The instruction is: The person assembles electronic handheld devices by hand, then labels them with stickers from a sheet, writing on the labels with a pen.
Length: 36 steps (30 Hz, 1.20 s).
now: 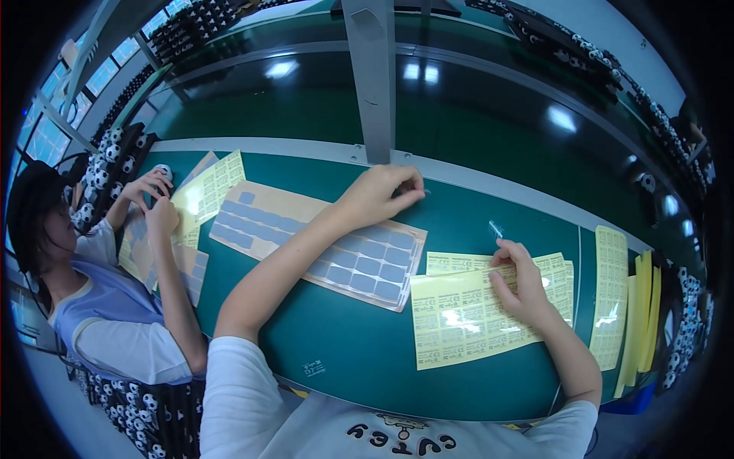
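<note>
My left hand point(378, 195) is closed, thumb and fingers curled toward each other above the far edge of the table. A tiny clear glint shows at its fingertips, too small to name. Under my left forearm lies a brown backing sheet with rows of grey-blue rounded-square stickers point(371, 265). A small clear label point(496, 229) touches the index fingertip of my right hand point(526, 289), whose thumb is set apart from that finger. Beneath the right hand are overlapping yellow label sheets point(451, 325), glossy and printed in rows.
On the left, a co-worker point(115, 306) handles yellow and brown sheets on the same green table point(336, 344). A metal post point(372, 84) rises at the far edge, before a dark green conveyor belt point(489, 107). More yellow sheets point(609, 298) lie at the right. A transparent label point(313, 368) lies near the front.
</note>
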Tool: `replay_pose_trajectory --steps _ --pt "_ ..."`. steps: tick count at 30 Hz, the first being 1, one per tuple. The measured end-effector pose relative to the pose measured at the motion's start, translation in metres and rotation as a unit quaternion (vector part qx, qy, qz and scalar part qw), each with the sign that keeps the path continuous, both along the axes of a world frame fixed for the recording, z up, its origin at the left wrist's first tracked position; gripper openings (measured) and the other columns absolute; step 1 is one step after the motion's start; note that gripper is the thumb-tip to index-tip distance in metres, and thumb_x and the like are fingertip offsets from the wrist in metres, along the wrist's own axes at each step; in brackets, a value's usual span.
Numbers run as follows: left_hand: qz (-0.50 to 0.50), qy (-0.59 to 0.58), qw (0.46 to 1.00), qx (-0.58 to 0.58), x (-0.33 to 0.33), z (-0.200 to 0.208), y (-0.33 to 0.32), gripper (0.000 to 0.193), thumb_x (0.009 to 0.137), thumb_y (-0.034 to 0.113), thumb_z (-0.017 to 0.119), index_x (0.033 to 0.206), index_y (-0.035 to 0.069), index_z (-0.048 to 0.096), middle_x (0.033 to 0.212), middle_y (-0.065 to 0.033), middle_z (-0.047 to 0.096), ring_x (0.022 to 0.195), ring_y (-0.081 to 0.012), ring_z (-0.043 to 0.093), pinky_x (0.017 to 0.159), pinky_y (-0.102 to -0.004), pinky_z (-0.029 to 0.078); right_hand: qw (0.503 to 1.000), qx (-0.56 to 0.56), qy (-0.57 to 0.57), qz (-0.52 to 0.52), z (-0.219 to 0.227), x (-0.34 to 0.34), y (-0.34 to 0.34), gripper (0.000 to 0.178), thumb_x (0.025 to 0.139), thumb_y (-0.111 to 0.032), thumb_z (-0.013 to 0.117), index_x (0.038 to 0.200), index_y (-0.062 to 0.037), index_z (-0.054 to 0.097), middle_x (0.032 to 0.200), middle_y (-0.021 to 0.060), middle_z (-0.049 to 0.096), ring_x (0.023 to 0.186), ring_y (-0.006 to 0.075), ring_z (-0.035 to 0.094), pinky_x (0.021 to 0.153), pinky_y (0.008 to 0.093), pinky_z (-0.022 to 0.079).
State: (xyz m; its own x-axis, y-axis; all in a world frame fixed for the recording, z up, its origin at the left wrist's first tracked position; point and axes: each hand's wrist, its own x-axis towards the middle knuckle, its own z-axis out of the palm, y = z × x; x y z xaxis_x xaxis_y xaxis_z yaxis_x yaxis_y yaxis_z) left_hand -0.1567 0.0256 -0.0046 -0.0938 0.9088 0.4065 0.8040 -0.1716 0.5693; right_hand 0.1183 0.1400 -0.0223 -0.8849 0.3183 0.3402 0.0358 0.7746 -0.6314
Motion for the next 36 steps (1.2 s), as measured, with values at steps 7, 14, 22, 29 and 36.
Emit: replay_pose_trajectory --steps 7,14,22,29,36 --pt "-0.193 -0.366 0.905 -0.098 0.052 0.009 -0.01 0.012 0.072 0.01 0.073 0.077 0.003 0.064 0.072 -0.0054 0.064 0.056 -0.009 0.051 0.053 -0.0191 0.043 0.987 -0.108 0.106 -0.047 0.006 -0.002 0.001 0.061 0.077 0.003 0.054 0.131 -0.0082 0.028 0.093 0.0098 0.051 0.081 0.0169 0.05 0.077 0.0291 0.041" --pt "-0.157 -0.374 0.909 -0.09 0.063 0.001 -0.013 0.015 0.068 0.005 0.076 0.076 0.003 0.064 0.076 -0.0061 0.063 0.056 -0.0082 0.05 0.053 -0.0164 0.042 0.924 -0.359 0.122 0.05 0.036 -0.03 -0.032 0.074 0.075 0.01 0.057 0.135 -0.0103 0.018 0.094 0.0108 0.05 0.082 0.0151 0.051 0.076 0.0248 0.045" --pt "-0.149 -0.319 0.933 -0.071 0.061 -0.011 -0.014 0.014 0.068 0.006 0.077 0.078 0.004 0.067 0.07 -0.0041 0.063 0.053 -0.0072 0.048 0.048 -0.0165 0.038 0.864 -0.492 0.099 0.042 0.012 -0.035 -0.032 0.077 0.076 0.014 0.057 0.136 -0.0122 0.016 0.094 0.0114 0.049 0.086 0.0141 0.053 0.076 0.0224 0.047" --pt "-0.148 -0.277 0.946 -0.085 0.061 -0.008 -0.014 0.013 0.068 0.003 0.074 0.078 0.002 0.067 0.07 -0.0058 0.064 0.053 -0.0091 0.051 0.05 -0.0183 0.041 0.856 -0.507 0.096 0.028 0.004 -0.037 -0.031 0.076 0.076 0.013 0.058 0.136 -0.0097 0.017 0.09 0.011 0.052 0.081 0.0131 0.053 0.072 0.0215 0.045" --pt "-0.137 -0.278 0.949 -0.061 0.062 -0.011 -0.014 0.012 0.067 0.004 0.076 0.077 0.003 0.068 0.069 -0.0045 0.063 0.051 -0.0077 0.048 0.047 -0.017 0.038 0.856 -0.513 0.061 0.023 0.006 -0.035 -0.03 0.078 0.076 0.012 0.059 0.137 -0.0099 0.016 0.087 0.0104 0.054 0.079 0.0123 0.054 0.072 0.0204 0.045"
